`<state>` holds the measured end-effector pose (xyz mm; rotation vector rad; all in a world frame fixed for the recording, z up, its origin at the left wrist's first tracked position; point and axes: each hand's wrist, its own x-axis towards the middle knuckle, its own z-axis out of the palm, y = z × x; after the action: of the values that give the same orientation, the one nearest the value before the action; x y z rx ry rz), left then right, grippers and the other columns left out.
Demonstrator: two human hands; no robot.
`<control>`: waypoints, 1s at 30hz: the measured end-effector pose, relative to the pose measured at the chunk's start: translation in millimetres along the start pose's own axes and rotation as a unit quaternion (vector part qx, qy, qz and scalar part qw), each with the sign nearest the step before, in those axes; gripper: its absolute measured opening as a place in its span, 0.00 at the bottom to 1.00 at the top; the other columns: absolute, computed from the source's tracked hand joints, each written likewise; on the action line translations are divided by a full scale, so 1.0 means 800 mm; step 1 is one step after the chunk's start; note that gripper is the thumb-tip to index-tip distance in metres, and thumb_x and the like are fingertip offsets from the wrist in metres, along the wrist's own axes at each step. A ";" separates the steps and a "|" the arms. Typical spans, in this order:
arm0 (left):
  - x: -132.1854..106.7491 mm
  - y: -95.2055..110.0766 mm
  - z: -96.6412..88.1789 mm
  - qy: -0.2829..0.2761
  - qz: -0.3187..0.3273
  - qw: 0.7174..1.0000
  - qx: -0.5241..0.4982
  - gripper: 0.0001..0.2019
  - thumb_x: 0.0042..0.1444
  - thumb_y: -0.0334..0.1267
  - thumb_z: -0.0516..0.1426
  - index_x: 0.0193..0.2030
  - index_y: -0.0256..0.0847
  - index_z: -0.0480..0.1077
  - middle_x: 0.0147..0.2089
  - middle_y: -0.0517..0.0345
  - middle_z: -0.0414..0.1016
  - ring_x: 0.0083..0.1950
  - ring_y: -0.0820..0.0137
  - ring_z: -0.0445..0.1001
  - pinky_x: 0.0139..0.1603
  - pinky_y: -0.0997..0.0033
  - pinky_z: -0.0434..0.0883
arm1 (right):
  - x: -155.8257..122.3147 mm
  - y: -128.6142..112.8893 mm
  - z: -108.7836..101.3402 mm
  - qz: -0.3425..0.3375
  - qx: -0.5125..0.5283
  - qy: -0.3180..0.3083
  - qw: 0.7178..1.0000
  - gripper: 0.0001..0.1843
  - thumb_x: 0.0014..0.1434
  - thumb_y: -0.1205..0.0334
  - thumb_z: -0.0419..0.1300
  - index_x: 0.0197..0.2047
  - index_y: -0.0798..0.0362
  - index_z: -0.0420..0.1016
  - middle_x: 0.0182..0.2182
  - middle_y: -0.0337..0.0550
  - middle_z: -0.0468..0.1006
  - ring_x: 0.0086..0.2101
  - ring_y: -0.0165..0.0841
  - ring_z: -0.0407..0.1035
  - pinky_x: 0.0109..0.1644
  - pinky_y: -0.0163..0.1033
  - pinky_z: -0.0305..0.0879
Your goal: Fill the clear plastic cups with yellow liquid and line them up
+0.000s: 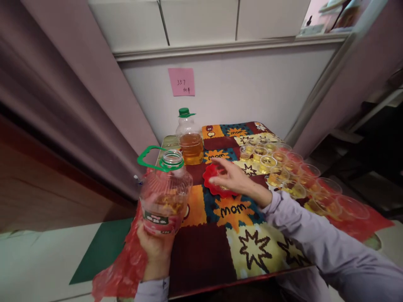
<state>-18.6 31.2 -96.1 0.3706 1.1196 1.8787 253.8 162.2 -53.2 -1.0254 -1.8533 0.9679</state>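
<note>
A large clear plastic jug (165, 195) with a green carry handle and an uncapped mouth is in my left hand (155, 243), whose fingers wrap round its lower part. Some yellowish liquid or residue shows inside, above a pink and dark label. Above a red scalloped dish (208, 178) hovers my right hand (231, 176), its thumb and fingers apart and nothing visible between them. The hand covers part of the dish, so I cannot tell all that lies in it. Behind the jug stands a second jug (192, 147), green-capped and partly filled with amber liquid.
Several clear plastic cups (267, 161) with yellow liquid crowd the right side of the table, some on red plastic sheeting (374, 224). A patterned mat (201, 256) covers the table. More red plastic hangs at the left edge. A wall with a pink note (181, 82) rises behind.
</note>
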 end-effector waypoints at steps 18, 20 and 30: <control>0.045 0.040 -0.035 -0.091 0.235 0.932 0.261 0.49 0.37 0.76 0.72 0.58 0.40 0.81 0.64 0.43 0.83 0.68 0.41 0.77 0.72 0.44 0.73 | -0.051 -0.065 0.101 0.044 0.318 -0.129 0.938 0.67 0.51 0.40 0.83 0.83 0.39 0.51 0.77 0.59 0.64 0.64 0.51 0.76 0.64 0.58 0.79; 0.047 0.059 -0.024 -0.154 0.281 0.895 0.311 0.59 0.32 0.83 0.69 0.63 0.40 0.79 0.67 0.39 0.81 0.70 0.39 0.76 0.73 0.43 0.73 | -0.051 -0.064 0.097 -0.009 0.255 -0.130 0.958 0.67 0.52 0.38 0.82 0.83 0.43 0.53 0.75 0.61 0.67 0.66 0.52 0.75 0.67 0.60 0.76; 0.049 0.055 -0.029 -0.169 0.277 0.889 0.323 0.62 0.33 0.82 0.70 0.69 0.41 0.74 0.71 0.36 0.77 0.74 0.37 0.73 0.78 0.38 0.67 | 0.019 -0.011 -0.061 0.034 -0.414 -0.085 0.906 0.43 0.65 0.44 0.74 0.75 0.56 0.71 0.71 0.65 0.74 0.67 0.56 0.73 0.72 0.56 0.70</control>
<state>-78.8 41.4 -79.7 1.4691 1.4701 1.7382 288.7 183.9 -22.1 -1.5309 -2.4606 0.2684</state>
